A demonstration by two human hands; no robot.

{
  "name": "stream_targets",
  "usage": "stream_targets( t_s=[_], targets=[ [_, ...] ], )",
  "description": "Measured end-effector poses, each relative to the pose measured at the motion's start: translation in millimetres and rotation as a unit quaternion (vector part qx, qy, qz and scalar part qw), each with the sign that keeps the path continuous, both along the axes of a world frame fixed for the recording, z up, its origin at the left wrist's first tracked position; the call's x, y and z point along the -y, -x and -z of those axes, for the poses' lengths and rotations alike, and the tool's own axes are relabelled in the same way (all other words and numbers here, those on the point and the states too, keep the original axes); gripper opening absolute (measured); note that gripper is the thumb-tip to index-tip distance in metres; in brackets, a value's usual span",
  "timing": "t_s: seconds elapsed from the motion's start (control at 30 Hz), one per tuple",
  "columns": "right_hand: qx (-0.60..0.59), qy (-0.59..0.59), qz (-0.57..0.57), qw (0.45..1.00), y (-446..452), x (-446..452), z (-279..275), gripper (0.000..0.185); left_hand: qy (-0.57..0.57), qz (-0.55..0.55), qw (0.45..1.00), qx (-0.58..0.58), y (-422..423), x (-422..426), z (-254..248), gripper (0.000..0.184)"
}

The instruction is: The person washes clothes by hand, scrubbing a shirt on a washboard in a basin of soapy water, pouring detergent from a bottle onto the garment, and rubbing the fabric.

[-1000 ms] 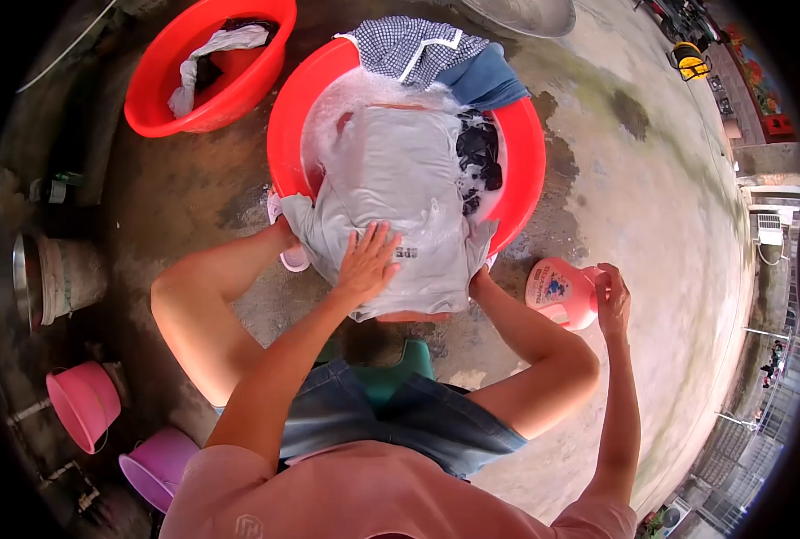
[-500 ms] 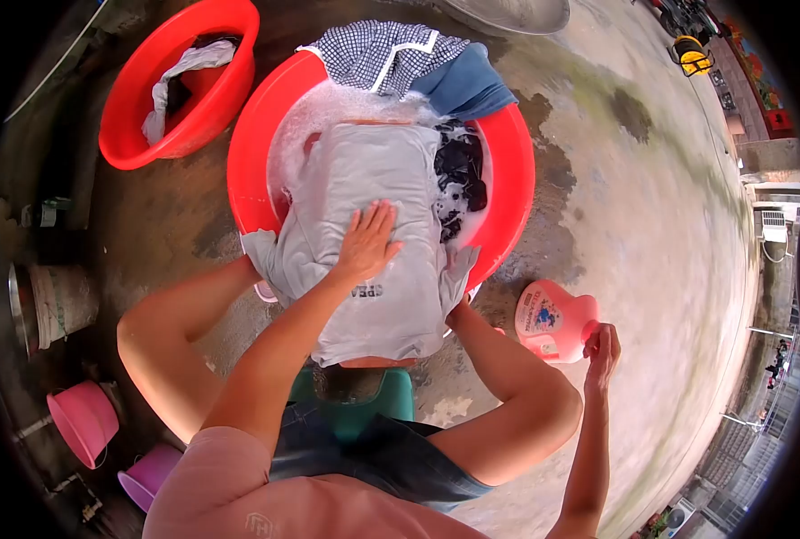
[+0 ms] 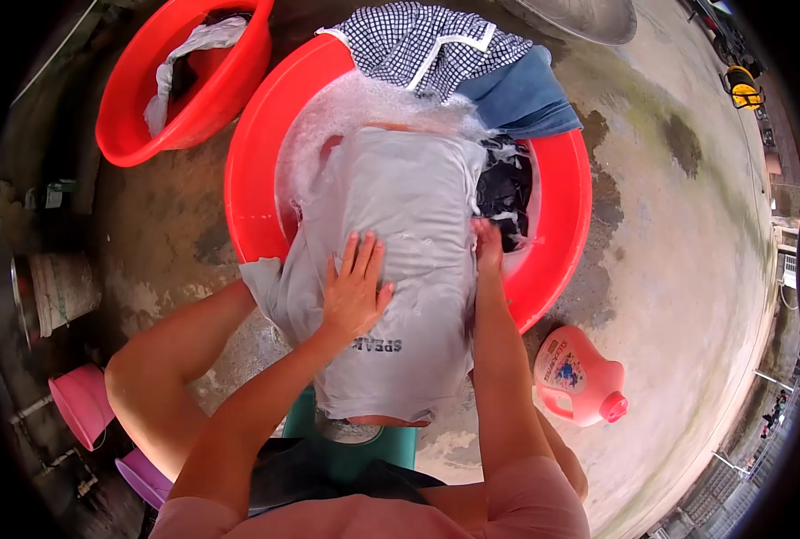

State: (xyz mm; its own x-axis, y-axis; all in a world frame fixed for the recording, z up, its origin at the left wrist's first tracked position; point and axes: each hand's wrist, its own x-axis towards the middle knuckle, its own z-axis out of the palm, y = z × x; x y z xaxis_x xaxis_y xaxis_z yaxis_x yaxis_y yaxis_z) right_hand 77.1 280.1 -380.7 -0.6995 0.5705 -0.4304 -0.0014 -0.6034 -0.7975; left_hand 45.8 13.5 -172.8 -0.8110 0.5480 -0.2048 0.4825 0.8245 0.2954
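A wet light grey shirt (image 3: 409,193) with dark printed letters is spread over a reddish-brown board (image 3: 389,419), of which only the ends show. The board leans across the rim of a large red basin (image 3: 260,180) of sudsy water. My left hand (image 3: 357,289) lies flat on the shirt, fingers spread. At the shirt's right edge my right hand (image 3: 489,244) has its fingers drawn together on the fabric, partly hidden. Beside it in the basin is soaked black cloth (image 3: 505,184). A checked garment (image 3: 400,40) and blue denim (image 3: 524,94) hang over the far rim.
A pink detergent jug (image 3: 579,375) stands capped on the concrete floor at right. Another red basin (image 3: 117,117) holding clothes is at upper left. A green stool (image 3: 395,446) is beneath me. Pink (image 3: 81,406) and purple (image 3: 144,476) buckets stand at lower left.
My right hand has left the detergent jug and come to the shirt's right edge. My left hand has shifted slightly down the shirt. The view has also shifted.
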Motion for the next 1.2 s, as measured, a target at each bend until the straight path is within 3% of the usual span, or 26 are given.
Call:
stream_targets(
  t_s=[0.07, 0.17, 0.2, 0.27, 0.33, 0.43, 0.47, 0.5, 0.53, 0.57, 0.63, 0.7, 0.73, 0.77, 0.8, 0.83, 0.87, 0.9, 0.93, 0.97, 1.03, 1.1, 1.13, 1.17, 1.2],
  targets=[
    [0.19, 0.06, 0.108, 0.974, 21.0, -8.8, 32.4, 0.032, -0.011, -0.002, 1.0, 0.003, 0.6, 1.2, 1.7, 0.062],
    [0.058, 0.108, 0.102, 0.987, 14.7, -8.3, -18.8, 0.031, -0.019, 0.002, 1.0, -0.003, 0.3, 2.8, 3.3, 0.062],
    [-0.023, 0.212, 0.079, 0.974, 18.3, -9.8, -47.2, 0.032, -0.023, -0.002, 1.0, -0.004, 4.5, 1.4, 3.6, 0.062],
    [-0.168, 0.413, 0.03, 0.895, 7.8, 2.9, -110.2, 0.036, -0.028, -0.007, 1.0, 0.005, -0.8, 3.3, 2.2, 0.061],
    [-0.177, 0.446, -0.116, 0.87, 4.1, 34.3, -180.6, 0.043, -0.029, -0.007, 1.0, 0.003, -3.6, 3.1, 2.7, 0.062],
    [-0.087, 0.312, -0.299, 0.898, 2.3, 94.3, -276.6, 0.049, -0.041, -0.026, 0.998, -0.036, -4.6, 2.8, 16.2, 0.057],
    [-0.106, 0.333, -0.305, 0.886, 4.7, 110.5, -298.1, 0.049, -0.046, -0.036, 0.997, -0.051, -4.9, 1.9, 20.3, 0.055],
    [-0.122, 0.357, -0.311, 0.873, 3.8, 126.5, -317.1, 0.049, -0.242, -0.114, 0.95, 0.164, -2.9, 0.7, 16.3, 0.051],
    [-0.139, 0.38, -0.315, 0.859, 2.2, 140.7, -335.0, 0.049, -0.415, -0.177, 0.815, 0.364, 1.0, -3.0, 12.7, 0.047],
    [-0.133, 0.322, -0.321, 0.881, 1.7, 155.5, -353.6, 0.047, -0.55, -0.22, 0.605, 0.533, 0.9, -5.5, 7.1, 0.043],
    [-0.121, 0.208, -0.327, 0.914, -1.2, 180.5, -384.3, 0.043, -0.621, -0.16, 0.515, 0.569, -11.7, -7.0, -1.2, 0.036],
    [-0.057, -0.082, -0.347, 0.932, -8.8, 193.1, -404.3, 0.036, -0.654, -0.154, 0.433, 0.602, -22.7, -4.2, -14.9, 0.033],
    [-0.022, -0.226, -0.343, 0.912, -12.5, 196.6, -412.6, 0.033, -0.655, -0.179, 0.398, 0.617, -27.3, -2.0, -20.5, 0.032],
    [-0.017, -0.356, -0.392, 0.848, -19.9, 183.1, -413.4, 0.015, -0.623, -0.259, 0.376, 0.636, -32.3, -0.3, -31.7, 0.034],
    [-0.078, -0.495, -0.391, 0.772, -25.7, 167.3, -422.4, 0.014, -0.584, -0.336, 0.351, 0.65, -37.1, 0.7, -42.4, 0.037],
    [-0.133, -0.619, -0.378, 0.675, -36.3, 148.9, -431.1, 0.02, -0.566, -0.373, 0.366, 0.638, -38.3, 1.7, -54.0, 0.042],
    [-0.033, -0.555, -0.43, 0.712, -56.1, 129.5, -464.5, 0.034, -0.57, -0.37, 0.369, 0.634, -37.8, 1.4, -57.9, 0.043],
    [-0.043, -0.604, -0.383, 0.697, -75.3, 100.2, -474.3, 0.033, -0.576, -0.368, 0.37, 0.629, -32.5, 0.3, -60.7, 0.044],
    [0.013, -0.519, -0.331, 0.788, -99.5, 88.1, -500.9, 0.028, -0.584, -0.367, 0.37, 0.622, -26.5, -1.0, -63.9, 0.045],
    [0.077, -0.539, -0.303, 0.782, -125.8, 64.4, -519.5, 0.023, -0.583, -0.359, 0.41, 0.603, -20.4, -1.5, -65.0, 0.047],
    [0.153, -0.517, -0.178, 0.823, -190.5, 18.4, -523.2, 0.018, -0.577, -0.341, 0.487, 0.56, -11.9, 0.9, -64.0, 0.052],
    [0.191, -0.508, -0.066, 0.837, -264.8, -25.0, -495.4, 0.016, -0.49, -0.24, 0.69, 0.475, -26.0, 15.6, -56.3, 0.056],
    [0.27, -0.465, 0.003, 0.843, -305.9, -41.9, -470.0, 0.017, -0.434, -0.183, 0.777, 0.418, -34.0, 23.6, -51.9, 0.058],
    [0.322, -0.403, 0.05, 0.856, -345.7, -54.2, -437.4, 0.018, -0.347, -0.111, 0.831, 0.42, -48.1, 31.2, -45.7, 0.06],
    [0.365, -0.367, 0.047, 0.854, -384.6, -65.8, -400.0, 0.019, -0.247, 0.004, 0.914, 0.323, -68.1, 37.6, -34.4, 0.06]
  ],
)
